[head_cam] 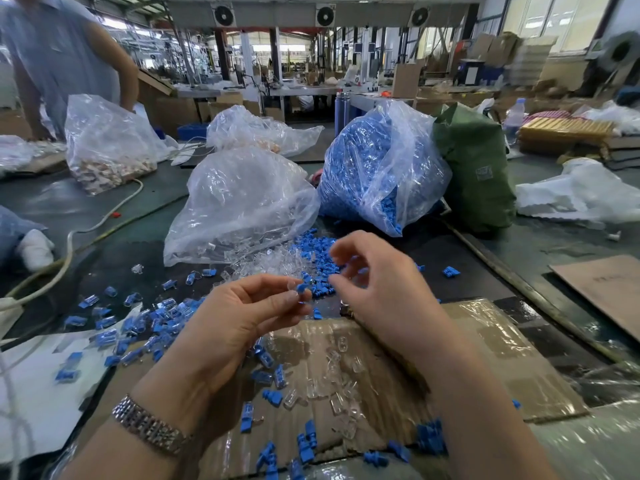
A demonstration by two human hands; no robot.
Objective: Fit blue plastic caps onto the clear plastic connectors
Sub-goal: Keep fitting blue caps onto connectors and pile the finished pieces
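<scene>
Your left hand [242,306] pinches a clear connector [292,287] with a blue cap [303,289] at its tip, above the table [519,244]. Your right hand [374,278] hovers just beside it with fingers curled; it's blurred, can't tell if it holds anything. Loose caps and connectors lie on the cardboard [485,358] below.
</scene>
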